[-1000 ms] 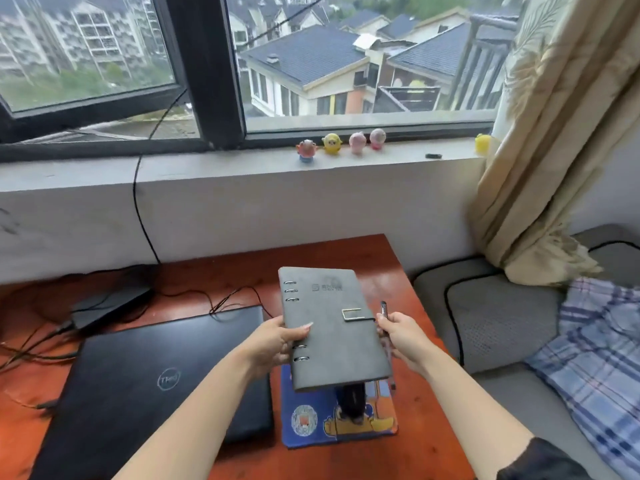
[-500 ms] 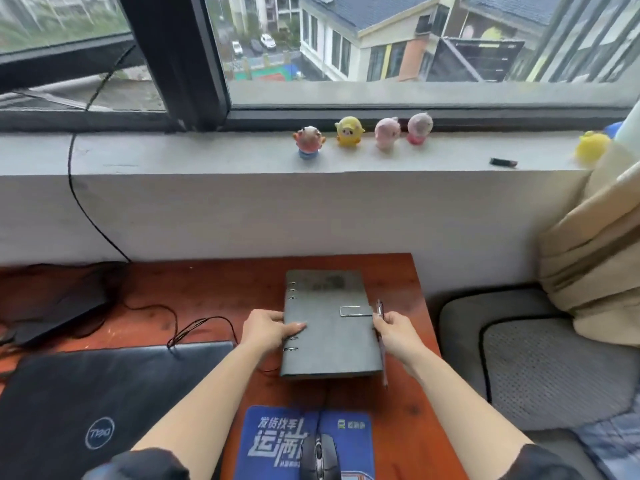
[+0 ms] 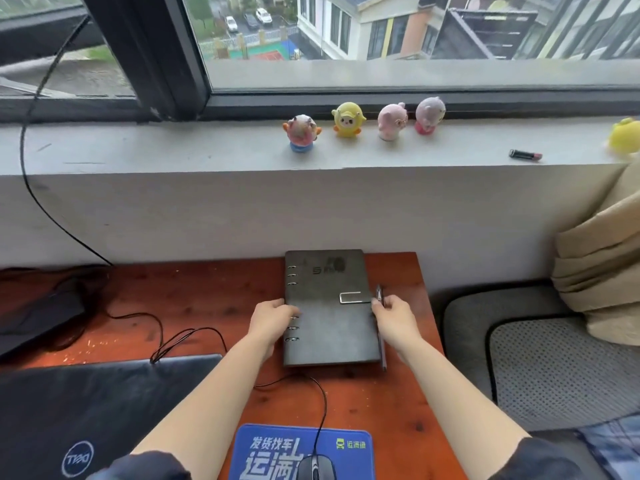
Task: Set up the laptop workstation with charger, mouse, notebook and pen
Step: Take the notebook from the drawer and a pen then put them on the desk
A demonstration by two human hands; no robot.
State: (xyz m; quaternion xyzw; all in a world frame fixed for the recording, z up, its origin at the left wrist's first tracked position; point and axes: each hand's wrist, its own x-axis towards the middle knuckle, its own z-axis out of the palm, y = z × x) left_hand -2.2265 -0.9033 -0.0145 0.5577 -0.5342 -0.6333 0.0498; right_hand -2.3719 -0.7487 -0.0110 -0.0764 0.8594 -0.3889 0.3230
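Observation:
A grey ring-bound notebook (image 3: pixel 329 306) lies flat and closed at the back right of the red-brown desk (image 3: pixel 207 296), its far edge at the wall. My left hand (image 3: pixel 272 315) grips its ringed left edge. My right hand (image 3: pixel 393 315) holds its right edge by the clasp, with a dark pen (image 3: pixel 381 327) under the fingers along that edge. The closed black laptop (image 3: pixel 90 410) lies at the near left. A black mouse (image 3: pixel 315 467) sits on a blue mouse pad (image 3: pixel 273 448) at the near edge, its cable (image 3: pixel 323 400) running up toward the notebook.
A black charger brick (image 3: pixel 38 317) with loose cables (image 3: pixel 180 337) lies at the back left of the desk. Small toy figures (image 3: pixel 348 121) and a dark tube (image 3: pixel 524 154) stand on the window sill. A grey cushion (image 3: pixel 554 368) and a beige curtain (image 3: pixel 599 265) are to the right.
Both hands lowered the notebook from the air above the mouse pad onto the desk and slid it back toward the wall. The pen stayed with my right hand.

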